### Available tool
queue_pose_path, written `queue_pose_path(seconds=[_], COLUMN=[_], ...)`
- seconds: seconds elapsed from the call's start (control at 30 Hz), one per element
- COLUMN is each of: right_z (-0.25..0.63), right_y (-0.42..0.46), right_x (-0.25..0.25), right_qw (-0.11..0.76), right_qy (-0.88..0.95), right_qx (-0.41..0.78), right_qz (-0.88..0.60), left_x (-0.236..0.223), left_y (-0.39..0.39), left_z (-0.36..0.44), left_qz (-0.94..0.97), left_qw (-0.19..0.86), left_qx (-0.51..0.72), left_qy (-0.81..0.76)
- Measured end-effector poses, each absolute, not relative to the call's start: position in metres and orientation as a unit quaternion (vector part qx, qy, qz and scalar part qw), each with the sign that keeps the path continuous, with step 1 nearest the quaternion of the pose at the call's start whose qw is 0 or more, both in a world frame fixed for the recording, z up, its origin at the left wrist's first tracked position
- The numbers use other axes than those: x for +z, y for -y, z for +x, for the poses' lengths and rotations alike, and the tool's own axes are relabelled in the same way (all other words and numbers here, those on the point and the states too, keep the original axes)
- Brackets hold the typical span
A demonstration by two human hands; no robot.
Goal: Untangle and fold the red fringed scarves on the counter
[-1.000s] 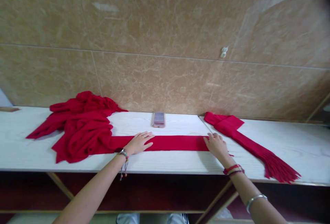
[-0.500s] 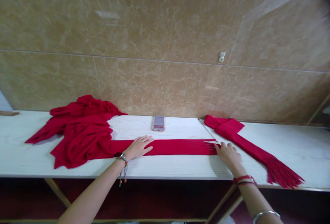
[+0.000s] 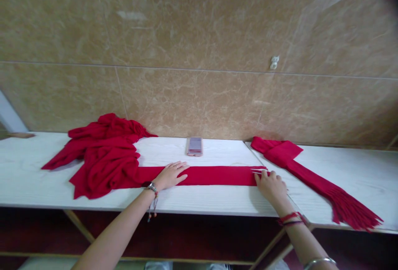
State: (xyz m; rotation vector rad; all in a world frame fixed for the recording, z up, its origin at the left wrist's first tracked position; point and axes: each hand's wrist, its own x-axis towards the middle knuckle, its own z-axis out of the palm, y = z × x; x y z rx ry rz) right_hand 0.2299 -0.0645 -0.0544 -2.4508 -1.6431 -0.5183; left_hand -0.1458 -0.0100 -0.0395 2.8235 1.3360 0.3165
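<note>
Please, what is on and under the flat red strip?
On top: the left hand and, at the fringed end, the right hand. White tabletop shows along its edges; what lies beneath the strip is covered.

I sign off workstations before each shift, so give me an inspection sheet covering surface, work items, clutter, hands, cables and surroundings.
Surface: white wood-grain top, with a seam toward the right.
Work items: red strip laid flat, right end fringed; heaped red cloth at its left, whether joined cannot be told; folded red scarf at right, fringe at the front edge.
Clutter: phone behind the strip; brown piece at far left.
Hands: left hand flat on the strip; right hand at the fringed end, fingers bent, grip unclear.
Cables: nothing seen.
Surroundings: marbled tan wall behind, with a small white figure; dark red shelving below.
</note>
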Motion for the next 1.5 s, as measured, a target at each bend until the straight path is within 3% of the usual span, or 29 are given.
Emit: queue_pose_path(seconds=[0.17, 0.43, 0.73, 1.03, 1.33, 1.5], right_z=[0.246, 0.179, 0.246, 0.185, 0.253, 0.206], right_y=[0.072, 0.064, 0.067, 0.046, 0.044, 0.051], right_x=[-0.042, -0.036, -0.04, -0.036, -0.042, -0.028], right_qw=[0.06, 0.068, 0.063, 0.085, 0.068, 0.094], right_qy=[0.528, 0.612, 0.547, 0.624, 0.533, 0.637], right_qx=[-0.15, -0.148, -0.124, -0.13, -0.123, -0.12], right_qz=[-0.834, -0.774, -0.825, -0.766, -0.834, -0.756], left_x=[-0.04, -0.04, -0.042, -0.037, -0.042, -0.043], left_y=[0.008, 0.009, 0.006, 0.01, 0.005, 0.003], left_z=[-0.146, -0.146, -0.146, -0.145, -0.147, -0.146], left_qz=[0.898, 0.897, 0.9, 0.896, 0.895, 0.894], left_qw=[0.004, -0.002, -0.005, 0.001, -0.004, -0.006], left_qx=[0.107, 0.107, 0.106, 0.102, 0.109, 0.111], left_qy=[-0.427, -0.43, -0.423, -0.432, -0.432, -0.435])
